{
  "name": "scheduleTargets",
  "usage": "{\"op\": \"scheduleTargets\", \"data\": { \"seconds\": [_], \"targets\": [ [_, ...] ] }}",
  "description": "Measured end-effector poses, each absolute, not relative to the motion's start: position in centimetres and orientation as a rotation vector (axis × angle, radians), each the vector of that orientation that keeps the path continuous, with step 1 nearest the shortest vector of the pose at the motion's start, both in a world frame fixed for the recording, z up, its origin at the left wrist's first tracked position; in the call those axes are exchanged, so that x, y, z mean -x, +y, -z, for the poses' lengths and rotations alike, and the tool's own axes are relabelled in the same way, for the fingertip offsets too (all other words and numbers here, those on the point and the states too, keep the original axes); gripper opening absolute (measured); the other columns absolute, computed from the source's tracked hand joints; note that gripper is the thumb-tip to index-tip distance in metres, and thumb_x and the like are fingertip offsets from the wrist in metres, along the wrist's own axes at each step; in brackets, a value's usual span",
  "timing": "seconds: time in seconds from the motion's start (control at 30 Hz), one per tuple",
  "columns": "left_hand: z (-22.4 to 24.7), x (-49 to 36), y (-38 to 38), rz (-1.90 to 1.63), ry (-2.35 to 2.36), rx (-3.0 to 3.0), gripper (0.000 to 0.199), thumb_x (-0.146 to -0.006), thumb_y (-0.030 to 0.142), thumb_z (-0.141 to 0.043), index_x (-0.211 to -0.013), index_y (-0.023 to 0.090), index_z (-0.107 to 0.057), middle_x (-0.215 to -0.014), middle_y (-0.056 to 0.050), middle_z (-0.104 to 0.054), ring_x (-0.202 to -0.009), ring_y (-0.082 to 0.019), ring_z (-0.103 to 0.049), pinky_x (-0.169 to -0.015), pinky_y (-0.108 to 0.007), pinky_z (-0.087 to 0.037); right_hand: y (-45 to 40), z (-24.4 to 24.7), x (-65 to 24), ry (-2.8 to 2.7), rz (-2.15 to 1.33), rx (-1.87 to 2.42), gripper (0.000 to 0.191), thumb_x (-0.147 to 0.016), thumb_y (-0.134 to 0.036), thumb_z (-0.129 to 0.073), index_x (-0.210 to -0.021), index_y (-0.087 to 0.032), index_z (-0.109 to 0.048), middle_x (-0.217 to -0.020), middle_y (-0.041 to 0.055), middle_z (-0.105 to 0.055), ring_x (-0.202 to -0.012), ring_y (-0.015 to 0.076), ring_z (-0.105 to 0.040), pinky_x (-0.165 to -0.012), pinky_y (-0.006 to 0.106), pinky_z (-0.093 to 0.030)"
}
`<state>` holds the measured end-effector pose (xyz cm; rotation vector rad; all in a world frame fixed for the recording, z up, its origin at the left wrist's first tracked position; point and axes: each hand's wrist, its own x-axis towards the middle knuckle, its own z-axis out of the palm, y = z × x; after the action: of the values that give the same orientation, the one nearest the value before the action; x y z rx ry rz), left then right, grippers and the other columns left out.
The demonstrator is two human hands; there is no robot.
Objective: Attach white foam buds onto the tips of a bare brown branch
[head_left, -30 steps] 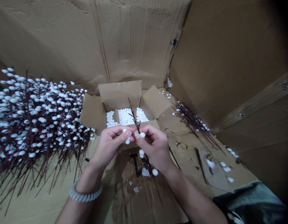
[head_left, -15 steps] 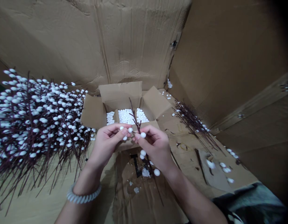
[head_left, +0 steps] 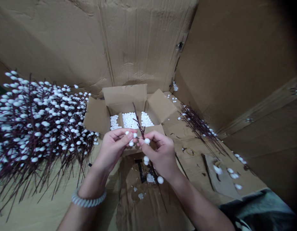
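Between my hands a dark brown branch (head_left: pixel 136 119) stands at a slant, with white balls on its lower part. My right hand (head_left: pixel 160 150) is closed round its stem, with a white ball (head_left: pixel 147 141) beside the thumb. My left hand (head_left: pixel 114 146) pinches small white balls (head_left: pixel 131 143) between thumb and fingers, close to the branch's left side. Behind the hands, an open cardboard box (head_left: pixel 96 115) holds many loose white balls (head_left: pixel 130 120).
A large heap of white-balled branches (head_left: pixel 42 118) fills the left. More dark branches (head_left: pixel 198 123) lie at the right, near loose balls (head_left: pixel 232 173) and a cardboard scrap (head_left: pixel 222 183). Cardboard walls (head_left: pixel 143 41) rise behind and at the right.
My left hand and its white balls have shifted slightly right and down, towards the branch. The branch's lower end has moved a little left. Both hands keep their hold.
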<state>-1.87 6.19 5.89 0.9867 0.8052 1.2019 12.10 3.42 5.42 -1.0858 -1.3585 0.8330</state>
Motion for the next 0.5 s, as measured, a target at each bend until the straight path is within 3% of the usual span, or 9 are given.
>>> {"op": "scheduleTargets", "data": {
  "seconds": [0.5],
  "targets": [
    [-5.97,1.65,6.17,-1.178,0.800,-0.991,0.022,-0.058,0.029,-0.084,-0.073,0.015,-0.075,-0.063,-0.004,-0.071,-0.058,-0.009,-0.063,-0.057,-0.015,-0.050,3.42,-5.07,-12.05,-1.381,-0.797,1.108,0.006,-0.076,-0.021,-0.060,-0.071,-0.019,-0.060,-0.066,0.0007,-0.066,-0.061,0.0139,-0.059,-0.056,0.026,-0.045]
  ]
}}
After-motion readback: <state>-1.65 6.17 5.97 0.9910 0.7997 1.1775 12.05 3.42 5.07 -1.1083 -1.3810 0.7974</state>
